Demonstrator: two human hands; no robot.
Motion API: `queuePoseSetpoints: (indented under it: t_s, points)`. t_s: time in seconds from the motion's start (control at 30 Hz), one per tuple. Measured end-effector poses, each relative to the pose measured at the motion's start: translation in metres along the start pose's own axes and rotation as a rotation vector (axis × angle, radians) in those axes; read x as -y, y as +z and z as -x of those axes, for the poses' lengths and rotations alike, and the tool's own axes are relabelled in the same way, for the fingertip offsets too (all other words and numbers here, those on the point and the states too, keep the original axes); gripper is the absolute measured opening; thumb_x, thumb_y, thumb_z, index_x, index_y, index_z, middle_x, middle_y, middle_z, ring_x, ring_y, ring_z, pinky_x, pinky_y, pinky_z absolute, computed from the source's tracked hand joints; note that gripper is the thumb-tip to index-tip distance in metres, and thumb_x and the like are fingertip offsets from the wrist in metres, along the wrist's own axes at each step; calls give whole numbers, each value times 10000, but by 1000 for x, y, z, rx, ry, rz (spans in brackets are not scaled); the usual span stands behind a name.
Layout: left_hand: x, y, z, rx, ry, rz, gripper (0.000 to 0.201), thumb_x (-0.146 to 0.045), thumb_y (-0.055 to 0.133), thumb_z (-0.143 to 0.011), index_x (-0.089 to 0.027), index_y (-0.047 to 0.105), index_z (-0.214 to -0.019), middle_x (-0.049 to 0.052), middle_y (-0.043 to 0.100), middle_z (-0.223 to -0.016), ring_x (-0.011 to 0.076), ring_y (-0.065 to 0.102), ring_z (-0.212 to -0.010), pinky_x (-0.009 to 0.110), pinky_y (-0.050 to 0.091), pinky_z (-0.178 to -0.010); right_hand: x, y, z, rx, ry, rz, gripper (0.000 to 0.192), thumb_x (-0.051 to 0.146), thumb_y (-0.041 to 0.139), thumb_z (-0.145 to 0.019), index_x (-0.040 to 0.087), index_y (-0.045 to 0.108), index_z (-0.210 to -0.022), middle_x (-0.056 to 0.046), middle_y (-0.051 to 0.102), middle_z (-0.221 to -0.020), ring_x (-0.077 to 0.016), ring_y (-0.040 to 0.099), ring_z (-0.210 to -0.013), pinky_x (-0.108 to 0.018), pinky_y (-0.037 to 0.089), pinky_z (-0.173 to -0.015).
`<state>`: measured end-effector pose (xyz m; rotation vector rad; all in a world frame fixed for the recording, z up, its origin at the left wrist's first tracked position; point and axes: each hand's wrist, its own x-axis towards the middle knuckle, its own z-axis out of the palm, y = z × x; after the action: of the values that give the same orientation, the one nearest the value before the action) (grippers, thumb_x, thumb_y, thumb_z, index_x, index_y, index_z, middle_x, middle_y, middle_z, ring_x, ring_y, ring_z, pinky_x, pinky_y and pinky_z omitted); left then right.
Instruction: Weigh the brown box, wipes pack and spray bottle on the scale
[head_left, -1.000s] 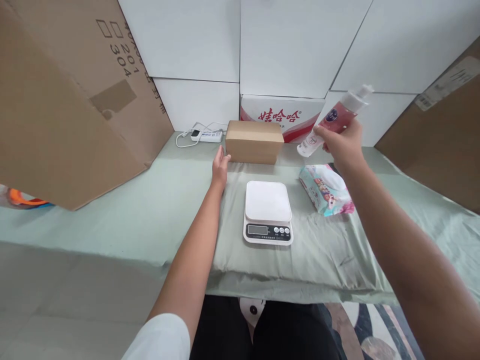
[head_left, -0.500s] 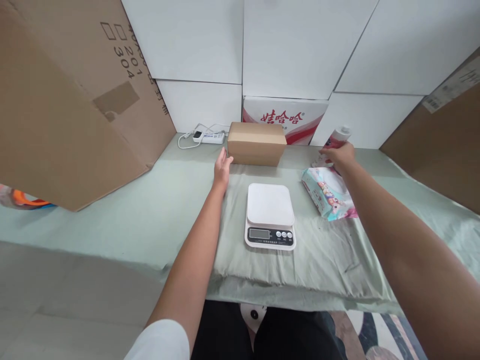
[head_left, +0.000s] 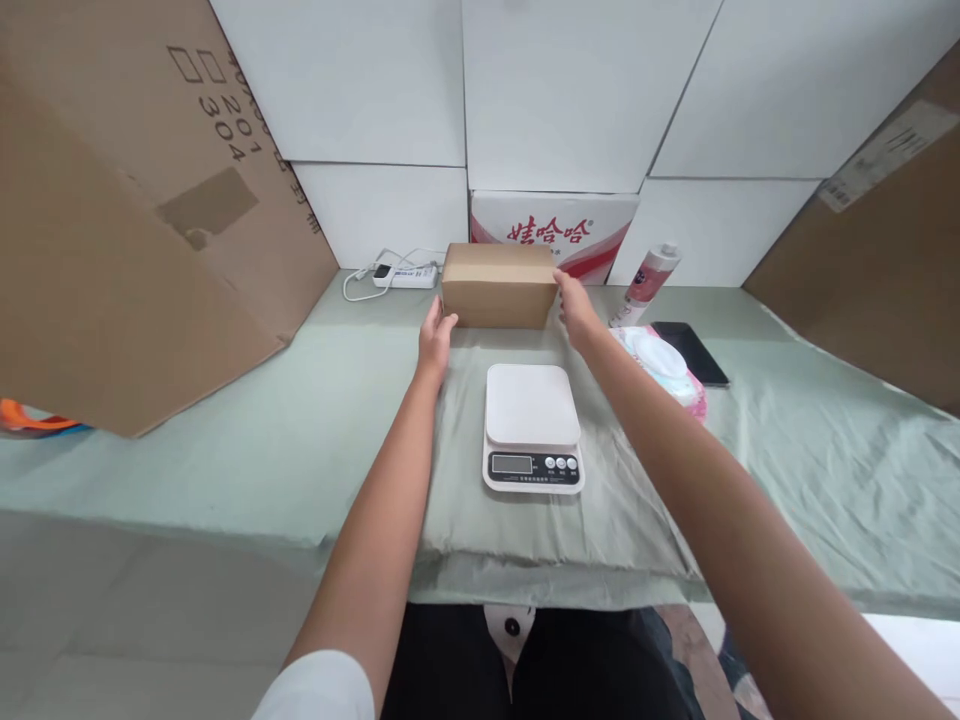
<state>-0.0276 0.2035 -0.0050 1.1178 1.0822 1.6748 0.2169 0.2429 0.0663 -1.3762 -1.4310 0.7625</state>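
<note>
A small brown cardboard box (head_left: 496, 285) sits at the back of the cloth-covered table, with tape along its top. At its left end is my left hand (head_left: 435, 338), fingers stretched out and thumb apart, close against the lower corner. My right hand (head_left: 576, 308) lies at the right end, fingers extended and fingertips at the upper corner; part of them is hidden. Nothing shows inside either hand. In front of the box stands a white kitchen scale (head_left: 531, 405) with a bare platform and a blank-looking display.
To the right are a pack of wet wipes (head_left: 660, 358), partly behind my forearm, a pink and white bottle (head_left: 649, 283) and a flat black object (head_left: 688, 350). A power strip (head_left: 405, 276) with a cable lies back left. Large cardboard sheets (head_left: 150, 260) flank the table.
My right hand has let go of the bottle, which stays at the back right, and has moved left to the box. My left hand keeps its place beside the box.
</note>
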Motion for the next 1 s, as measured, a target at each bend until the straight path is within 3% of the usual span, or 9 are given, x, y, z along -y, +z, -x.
queuePoseSetpoints:
  t_s: [0.13, 0.23, 0.33, 0.43, 0.53, 0.67, 0.77, 1.0]
  points:
    - [-1, -2, -2, 29, 8, -15, 781, -276, 635, -892, -195, 434, -1642, 52, 414, -1730, 259, 292, -1652, 371, 245, -1359, -11, 21, 4, 113, 215, -244, 581, 588, 626, -807, 345, 550, -1329, -38, 592, -1533, -261, 640, -1219, -431, 569, -980]
    - [-7, 0, -3, -4, 67, -8, 794, -302, 659, -878, -172, 447, -1632, 79, 468, -1700, 275, 331, -1639, 383, 275, -1351, -2, 15, 17, 208, 132, -235, 688, 631, 639, -788, 376, 532, -1418, -10, 557, -1579, -246, 631, -1269, -414, 581, -980]
    - [-26, 4, 9, -77, 109, -2, 818, -359, 692, -868, -187, 449, -1630, 84, 463, -1704, 275, 351, -1632, 375, 313, -1337, 18, -6, 45, 205, -100, -171, 709, 665, 627, -829, 381, 531, -1471, -8, 553, -1589, -253, 535, -1418, -434, 550, -1079]
    - [-52, 8, 53, -45, 180, 0, 826, -479, 714, -878, -270, 448, -1631, 47, 476, -1699, 290, 358, -1628, 404, 321, -1338, 34, -37, 97, 155, -299, -132, 765, 685, 632, -870, 387, 478, -1557, -25, 494, -1639, -282, 468, -1494, -460, 515, -1151]
    - [-68, 5, 121, -45, 219, -43, 811, -599, 728, -876, -302, 498, -1595, 62, 513, -1671, 312, 360, -1625, 415, 319, -1346, 28, -66, 160, 125, -271, -87, 820, 680, 619, -914, 419, 357, -1646, -41, 423, -1683, -306, 496, -1471, -479, 537, -1129]
    - [-65, -6, 195, -56, 106, -116, 803, -681, 725, -849, -332, 529, -1546, 97, 564, -1625, 320, 461, -1569, 455, 358, -1336, 1, -82, 219, 36, -232, -98, 773, 641, 611, -945, 431, 352, -1642, -58, 416, -1686, -322, 502, -1462, -514, 516, -1144]
    - [-58, -12, 214, -45, 78, -149, 775, -683, 712, -857, -318, 541, -1519, 118, 572, -1615, 322, 460, -1570, 459, 356, -1338, -13, -80, 234, -13, -210, -120, 759, 648, 570, -957, 387, 355, -1636, -86, 417, -1679, -340, 514, -1449, -519, 541, -1102]
    - [-46, -18, 215, -56, 175, -209, 705, -634, 709, -889, -222, 595, -1450, 190, 647, -1519, 371, 558, -1489, 532, 454, -1262, -27, -70, 235, -68, -222, -179, 717, 647, 539, -975, 309, 432, -1598, -122, 475, -1609, -335, 510, -1422, -517, 518, -1103]
